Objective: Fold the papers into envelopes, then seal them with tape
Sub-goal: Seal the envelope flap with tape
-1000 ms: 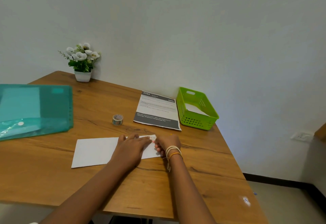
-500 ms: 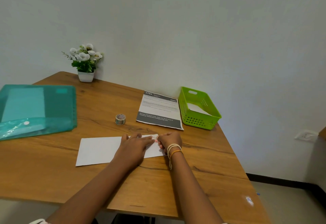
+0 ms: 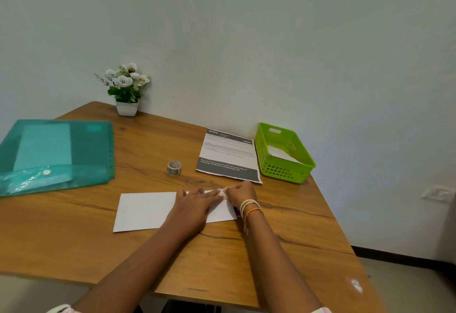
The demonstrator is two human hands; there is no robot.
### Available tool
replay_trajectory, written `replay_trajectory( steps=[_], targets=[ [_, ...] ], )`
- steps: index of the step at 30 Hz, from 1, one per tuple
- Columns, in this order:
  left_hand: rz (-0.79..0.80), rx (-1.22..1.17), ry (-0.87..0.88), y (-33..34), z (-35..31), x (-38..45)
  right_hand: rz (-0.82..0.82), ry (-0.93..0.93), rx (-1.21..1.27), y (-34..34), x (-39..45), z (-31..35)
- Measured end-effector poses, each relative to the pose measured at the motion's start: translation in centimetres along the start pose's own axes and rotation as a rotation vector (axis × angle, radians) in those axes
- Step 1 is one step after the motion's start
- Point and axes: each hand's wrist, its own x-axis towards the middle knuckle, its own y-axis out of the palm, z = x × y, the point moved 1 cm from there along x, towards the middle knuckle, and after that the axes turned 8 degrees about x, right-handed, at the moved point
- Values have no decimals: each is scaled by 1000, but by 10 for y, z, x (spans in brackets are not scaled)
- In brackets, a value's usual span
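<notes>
A folded white paper (image 3: 145, 210) lies flat on the wooden table (image 3: 74, 251) in front of me. My left hand (image 3: 195, 205) rests palm down on its right half, fingers together and pointing right. My right hand (image 3: 240, 193) sits at the paper's upper right corner, fingertips curled and pinching a small patterned piece of tape (image 3: 222, 192) against the edge. A small roll of tape (image 3: 174, 167) stands on the table behind the paper, apart from both hands.
A printed sheet (image 3: 229, 156) lies behind my right hand. A green plastic basket (image 3: 286, 172) with a white paper inside stands at the back right. A teal plastic folder (image 3: 56, 155) lies at the left. A potted white flower (image 3: 127, 89) stands by the wall.
Both hands stay on the paper's right end; the right hand's fingers have shifted slightly at the corner. The camera has moved a little, so the scene sits further right.
</notes>
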Motion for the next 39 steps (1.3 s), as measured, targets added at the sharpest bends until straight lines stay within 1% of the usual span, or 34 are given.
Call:
replay_trajectory(
  steps=[6, 8, 10, 13, 16, 19, 21, 27, 33, 37, 39],
  targets=[
    [6, -8, -30, 3, 2, 1, -21, 48, -52, 1, 2, -2],
    [-2, -20, -40, 3, 2, 1, -36, 32, -73, -1, -2, 1],
    [-2, -25, -49, 3, 2, 1, -78, -57, -113, -4, -12, 3],
    [-26, -22, -49, 2, 2, 0, -127, -258, -217, -8, -35, 0],
    [-27, 5, -34, 2, 2, 0, -85, -479, -419, -4, -54, -9],
    [-22, 31, -35, 2, 2, 0, -92, -577, -596, 0, -67, -17],
    [-20, 42, -35, 2, 1, 0, -120, -594, -622, 0, -72, -23],
    [-6, 45, -40, 1, 0, 0, -205, -603, -561, 0, -78, -26],
    [-5, 55, -40, 0, 0, 1, -182, -671, -529, -2, -79, -29],
    [-2, 3, -44, 0, 2, 1, -203, -602, -527, -3, -78, -28],
    [-7, -24, -47, -2, 3, 0, -187, -615, -526, -4, -78, -27]
  ],
)
